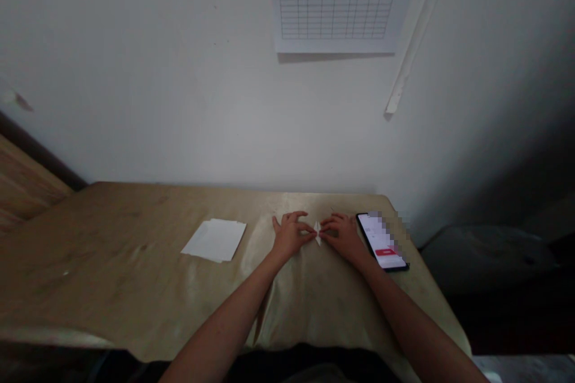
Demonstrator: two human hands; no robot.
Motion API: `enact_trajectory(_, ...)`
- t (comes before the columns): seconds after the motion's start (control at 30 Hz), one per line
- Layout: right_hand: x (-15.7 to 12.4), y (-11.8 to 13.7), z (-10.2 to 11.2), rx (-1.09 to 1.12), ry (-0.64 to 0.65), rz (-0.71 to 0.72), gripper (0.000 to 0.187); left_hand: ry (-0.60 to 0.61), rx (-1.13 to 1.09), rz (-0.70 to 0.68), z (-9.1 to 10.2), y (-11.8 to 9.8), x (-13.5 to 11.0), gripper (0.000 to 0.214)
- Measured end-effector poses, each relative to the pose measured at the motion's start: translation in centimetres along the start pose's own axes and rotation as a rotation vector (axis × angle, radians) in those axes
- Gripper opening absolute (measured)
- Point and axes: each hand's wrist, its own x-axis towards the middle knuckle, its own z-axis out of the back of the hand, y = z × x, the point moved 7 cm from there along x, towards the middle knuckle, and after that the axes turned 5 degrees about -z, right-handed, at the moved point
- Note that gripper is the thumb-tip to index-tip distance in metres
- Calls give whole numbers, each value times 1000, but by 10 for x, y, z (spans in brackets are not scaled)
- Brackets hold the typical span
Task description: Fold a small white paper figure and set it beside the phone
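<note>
A small folded piece of white paper (318,226) stands between my two hands, close to the tabletop, its pointed ends showing above and below my fingertips. My left hand (291,236) pinches its left side with thumb and forefinger, the other fingers raised and spread. On the right side, the fingertips of my right hand (342,238) press on the same paper. My fingers cover the paper's middle, so the exact fold is hidden. Left of my left hand lies a loose stack of white paper sheets (215,240).
A phone (381,242) with a lit screen lies right of my right hand, near the edge of the cloth-covered table (135,287). Behind the table rises a white wall (179,102), with a printed grid sheet (336,0) and a white strip (415,42) on it.
</note>
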Motion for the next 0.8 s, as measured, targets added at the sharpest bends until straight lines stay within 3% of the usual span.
enact_trajectory(0.17,2,-2,1,-20,-55,44,22,-12,13,-20,0,-3,1,8)
enact_trajectory(0.4,2,-7,0,1,-63,25,20,-24,70,28,-3,4,1,39)
enact_trajectory(0.8,4,-6,1,131,-51,1,20,-42,-25,7,-5,4,3,25)
